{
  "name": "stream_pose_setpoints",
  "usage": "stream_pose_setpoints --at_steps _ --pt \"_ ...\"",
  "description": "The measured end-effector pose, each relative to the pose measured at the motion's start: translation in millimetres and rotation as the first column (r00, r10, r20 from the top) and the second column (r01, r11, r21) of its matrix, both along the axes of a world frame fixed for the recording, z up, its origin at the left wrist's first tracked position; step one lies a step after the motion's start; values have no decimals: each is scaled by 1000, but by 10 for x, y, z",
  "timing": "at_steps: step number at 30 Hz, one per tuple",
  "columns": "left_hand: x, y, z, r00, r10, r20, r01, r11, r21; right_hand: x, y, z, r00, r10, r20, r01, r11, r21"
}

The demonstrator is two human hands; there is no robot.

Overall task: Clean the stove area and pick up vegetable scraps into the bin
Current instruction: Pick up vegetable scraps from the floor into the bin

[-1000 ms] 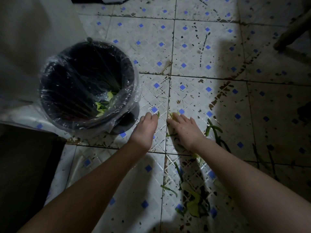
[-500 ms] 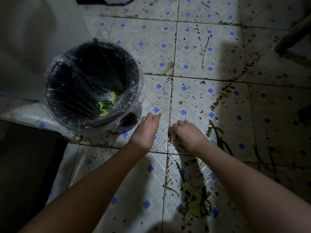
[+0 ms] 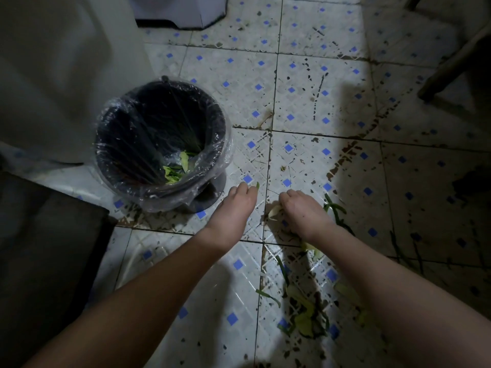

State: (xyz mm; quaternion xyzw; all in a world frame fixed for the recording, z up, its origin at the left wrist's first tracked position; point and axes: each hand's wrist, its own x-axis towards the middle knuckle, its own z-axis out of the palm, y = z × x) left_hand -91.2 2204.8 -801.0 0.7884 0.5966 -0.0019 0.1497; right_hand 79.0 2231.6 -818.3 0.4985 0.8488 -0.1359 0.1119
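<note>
Head view: my left hand (image 3: 233, 208) pinches a thin green sliver (image 3: 257, 185) mid-frame, just beside the round dark bin (image 3: 170, 112), left of centre, in its crinkly clear liner (image 3: 212, 166). My right hand (image 3: 303, 211) curls on a pale leaf scrap (image 3: 273, 212). Limp green scraps (image 3: 303, 314) litter the glossy, stained tiles (image 3: 292, 88) at lower right.

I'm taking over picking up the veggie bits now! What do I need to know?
Left hand: fingertips down on the tiled floor by a small green sliver; grip unclear.
Right hand: fingers curled round a pale leaf scrap.
The round black bin with a clear plastic liner stands left of both hands.
Done: some green leaf pieces lie inside.
Left: dark green stems beside the right hand, a leafy pile nearer you.
</note>
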Motion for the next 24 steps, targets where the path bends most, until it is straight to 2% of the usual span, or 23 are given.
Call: stream_pose_setpoints --at_steps 8,17,24 --pt "40 -117 515 996 -72 -48 71 997 -13 129 -81 435 995 -100 -28 103 990 93" --pt "37 -116 1083 991 -133 -34 137 969 205 210 -198 851 990 -132 -57 141 971 191" --pt "-356 -68 1259 989 -30 -145 75 946 317 5 -240 1193 964 -192 -181 234 940 250"
